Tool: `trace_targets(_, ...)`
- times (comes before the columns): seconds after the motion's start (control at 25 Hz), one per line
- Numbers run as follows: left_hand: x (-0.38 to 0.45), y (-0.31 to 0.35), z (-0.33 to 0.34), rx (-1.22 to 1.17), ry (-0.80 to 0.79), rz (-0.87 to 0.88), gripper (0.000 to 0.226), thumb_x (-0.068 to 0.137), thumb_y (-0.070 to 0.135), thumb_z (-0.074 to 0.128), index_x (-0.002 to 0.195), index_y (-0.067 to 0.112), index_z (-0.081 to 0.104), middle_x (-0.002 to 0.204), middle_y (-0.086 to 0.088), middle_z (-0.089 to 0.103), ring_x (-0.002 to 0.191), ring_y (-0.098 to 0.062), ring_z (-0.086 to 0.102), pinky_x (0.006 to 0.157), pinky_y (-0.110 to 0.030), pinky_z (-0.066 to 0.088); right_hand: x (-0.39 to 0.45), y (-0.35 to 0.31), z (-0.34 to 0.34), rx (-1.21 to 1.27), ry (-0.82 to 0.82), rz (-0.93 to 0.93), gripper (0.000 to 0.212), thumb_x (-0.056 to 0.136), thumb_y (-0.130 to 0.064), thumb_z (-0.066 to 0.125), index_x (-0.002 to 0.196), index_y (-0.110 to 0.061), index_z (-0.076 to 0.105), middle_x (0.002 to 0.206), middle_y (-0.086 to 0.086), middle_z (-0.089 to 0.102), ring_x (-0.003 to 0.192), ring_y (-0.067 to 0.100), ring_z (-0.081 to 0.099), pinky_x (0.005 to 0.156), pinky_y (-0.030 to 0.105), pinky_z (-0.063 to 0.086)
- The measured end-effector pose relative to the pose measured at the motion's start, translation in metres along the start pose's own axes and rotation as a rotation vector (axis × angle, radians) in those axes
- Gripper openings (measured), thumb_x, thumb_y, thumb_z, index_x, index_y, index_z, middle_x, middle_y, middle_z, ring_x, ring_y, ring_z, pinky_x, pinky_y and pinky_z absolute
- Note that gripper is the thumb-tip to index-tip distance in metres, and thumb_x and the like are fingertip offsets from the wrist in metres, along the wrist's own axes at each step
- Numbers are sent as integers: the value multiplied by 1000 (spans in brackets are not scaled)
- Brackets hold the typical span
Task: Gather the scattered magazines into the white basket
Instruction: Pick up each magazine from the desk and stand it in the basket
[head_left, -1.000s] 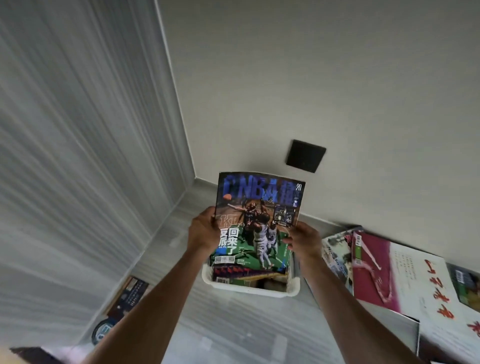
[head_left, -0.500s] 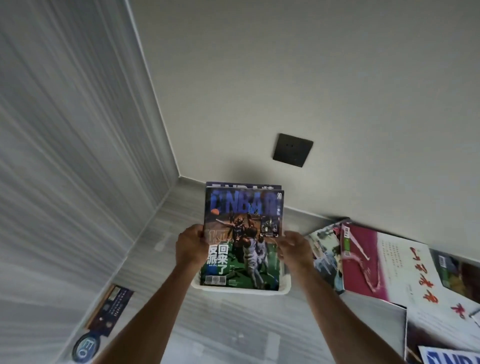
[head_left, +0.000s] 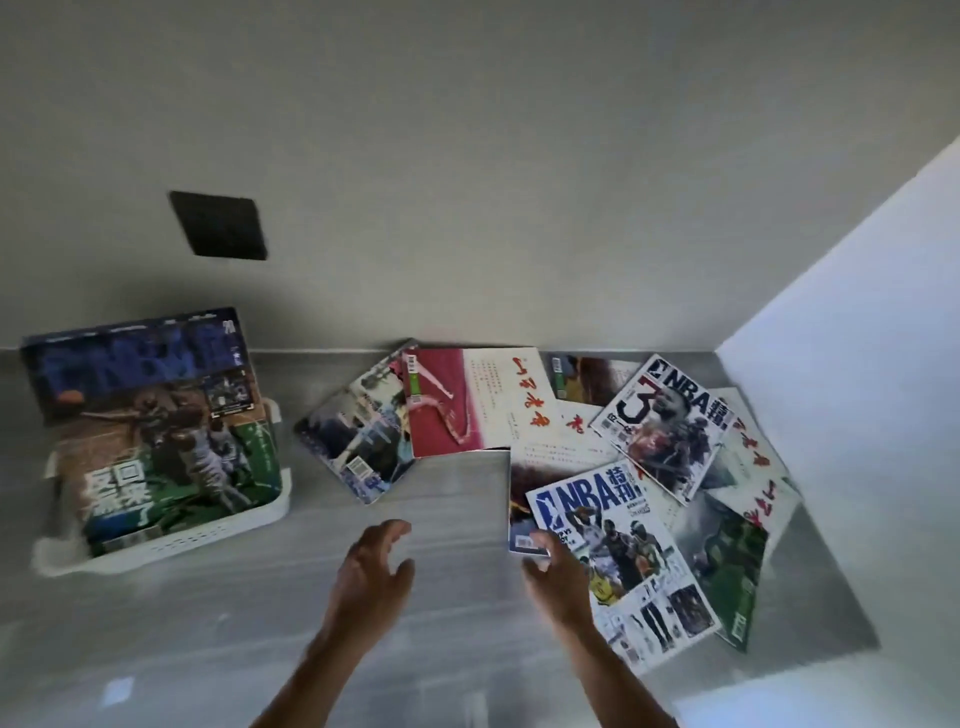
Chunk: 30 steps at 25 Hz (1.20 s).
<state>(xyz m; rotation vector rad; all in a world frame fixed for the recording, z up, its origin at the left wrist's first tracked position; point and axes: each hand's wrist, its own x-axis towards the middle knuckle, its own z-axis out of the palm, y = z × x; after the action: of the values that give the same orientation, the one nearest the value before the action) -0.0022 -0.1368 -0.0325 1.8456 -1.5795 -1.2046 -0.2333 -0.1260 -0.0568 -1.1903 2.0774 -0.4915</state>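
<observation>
The white basket (head_left: 218, 535) stands on the floor at the left, with a blue and green NBA magazine (head_left: 156, 426) lying on top of it and sticking out past its far rim. Several magazines lie scattered to the right: a blue-and-grey one (head_left: 358, 441), a red and white one (head_left: 467, 405), a white NBA one with a big 3 (head_left: 670, 421) and a blue-titled NBA one (head_left: 618, 545). My left hand (head_left: 371, 577) hovers empty over the bare floor, fingers spread. My right hand (head_left: 558, 577) reaches over the near-left corner of the blue-titled NBA magazine, fingers relaxed.
A pale wall with a dark square plate (head_left: 218, 226) rises behind the basket. A white wall (head_left: 857, 322) closes the corner on the right. More overlapping magazines, one green (head_left: 732, 561), lie under the pile.
Both hands have let go of the blue and green NBA magazine, which now rests on the basket. My view and both hands have swung right toward the scattered pile.
</observation>
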Motion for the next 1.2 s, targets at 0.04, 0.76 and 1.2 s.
trace_targets(0.04, -4, 11, 26, -27, -63, -13, 38, 83, 8, 62, 119, 19, 60, 123, -1, 63, 109, -16, 60, 91, -29, 49, 3, 32, -19, -89, 53, 20, 40, 87, -20, 62, 126, -15, 56, 130, 6, 61, 116, 20, 58, 92, 28, 45)
trace_targets(0.76, -12, 56, 207, -577, -164, -680, 26, 83, 3, 65, 107, 12, 67, 97, -10, 76, 87, -26, 70, 75, -34, 55, 37, 175, -97, -412, -2, 89, 54, 83, -49, 60, 126, -20, 47, 134, 8, 50, 113, 22, 51, 86, 34, 52)
trace_targets(1.2, -19, 15, 36, -450, -2, 117, 12, 82, 18, 64, 90, 12, 68, 71, 1, 65, 64, -12, 54, 56, -29, 43, 32, 28, -39, 752, -286, 56, 33, 68, -25, 75, 98, -15, 64, 71, 4, 66, 55, 13, 57, 48, 26, 44)
